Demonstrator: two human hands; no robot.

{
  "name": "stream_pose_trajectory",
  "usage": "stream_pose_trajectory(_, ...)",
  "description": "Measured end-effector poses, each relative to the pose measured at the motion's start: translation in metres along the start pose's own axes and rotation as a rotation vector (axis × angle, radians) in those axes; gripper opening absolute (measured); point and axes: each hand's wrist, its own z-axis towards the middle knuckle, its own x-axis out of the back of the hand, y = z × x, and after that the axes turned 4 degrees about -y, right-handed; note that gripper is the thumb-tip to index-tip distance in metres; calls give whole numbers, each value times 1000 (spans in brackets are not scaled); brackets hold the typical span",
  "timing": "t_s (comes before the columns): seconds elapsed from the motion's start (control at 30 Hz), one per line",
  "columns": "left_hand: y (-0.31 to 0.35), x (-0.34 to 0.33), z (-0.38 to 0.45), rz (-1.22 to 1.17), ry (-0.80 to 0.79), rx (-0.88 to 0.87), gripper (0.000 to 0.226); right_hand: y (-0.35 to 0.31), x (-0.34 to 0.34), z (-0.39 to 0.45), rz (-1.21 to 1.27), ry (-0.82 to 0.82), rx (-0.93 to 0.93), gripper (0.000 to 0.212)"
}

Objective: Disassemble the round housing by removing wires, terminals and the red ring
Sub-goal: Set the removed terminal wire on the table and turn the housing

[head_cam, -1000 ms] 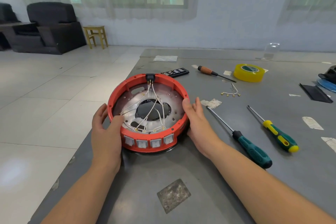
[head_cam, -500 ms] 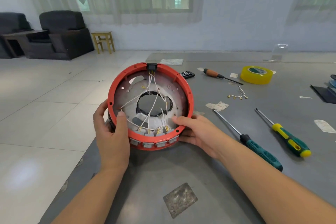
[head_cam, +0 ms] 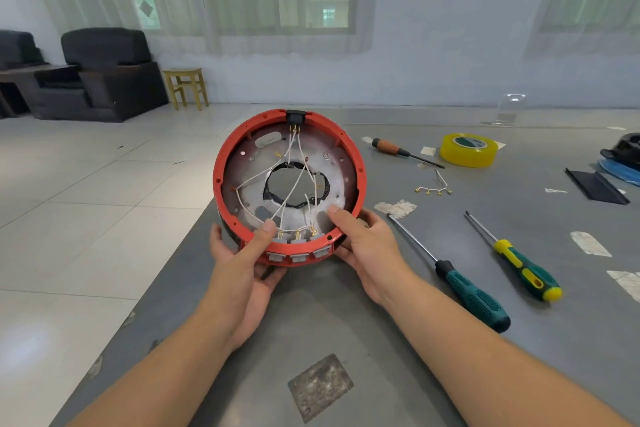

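Round housing (head_cam: 290,184), centre of frame: tilted up on its near edge, open face toward the camera, where a second ago it lay flat on the grey table (head_cam: 346,322). No legible writing on it; the pale oval sticker inside, upper left, is too blurred to read.

Red ring (head_cam: 358,163): encircles the housing's metal plate. Black socket (head_cam: 295,115) at top; three grey switches (head_cam: 298,255) visible along the bottom rim.

Contents of housing: white wires (head_cam: 294,184) crossing the central hole, running from the socket to brass terminals (head_cam: 298,235) behind the switches.

Left hand (head_cam: 242,270): grasps the lower left rim, thumb inside on the wires; earlier it clasped the left side.

Right hand (head_cam: 367,246): grasps the lower right rim, thumb inside on the plate.

On the table, right half of frame: two green-handled screwdrivers (head_cam: 471,298), (head_cam: 526,270); a wooden-handled screwdriver (head_cam: 391,147); a yellow tape roll (head_cam: 469,149), its core label unreadable; a detached wire with terminals (head_cam: 434,189).
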Motion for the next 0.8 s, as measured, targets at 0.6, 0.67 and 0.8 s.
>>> stream_pose_trajectory(0.6, -13, -14, 10, -68, -154, 112, 87, 4, 7, 16, -212, -109, 71, 58)
stream_pose_trajectory(0.67, -13, -12, 10, -65, -125, 85, 86, -6, 8, 13, -443, -102, 51, 69)
stream_pose_trajectory(0.8, -13, -12, 11, -79, -71, 26, 88, -55, 25, 5, -1138, -148, 4, 63)
